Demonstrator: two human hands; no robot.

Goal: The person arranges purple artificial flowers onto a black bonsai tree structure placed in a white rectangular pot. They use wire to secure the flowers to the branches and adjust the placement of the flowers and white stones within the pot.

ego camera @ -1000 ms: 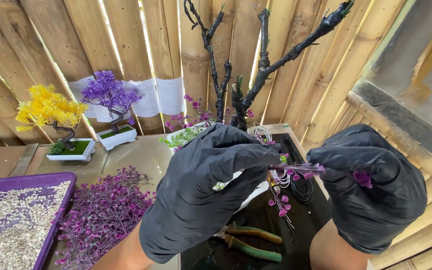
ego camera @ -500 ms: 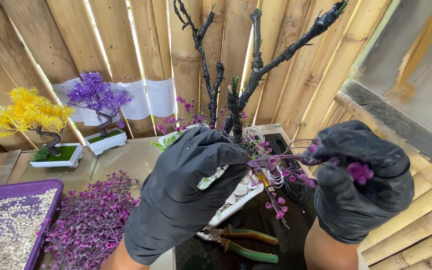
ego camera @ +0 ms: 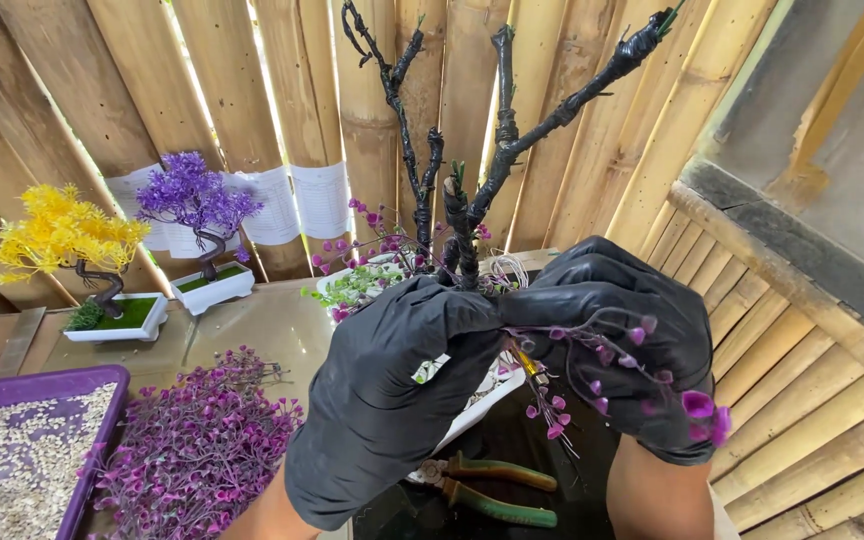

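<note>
Nearest you lie the pliers (ego camera: 492,490). Above them, your left hand (ego camera: 392,400) closes around the base of the bare black tree (ego camera: 467,200), while your right hand (ego camera: 622,340) pinches a sprig of purple blossoms (ego camera: 592,370) against the trunk — a loose pinch could drop it, or tip the tree toward the bamboo wall (ego camera: 252,90).

Trunk base (ego camera: 464,268) behind gloved hands
</note>
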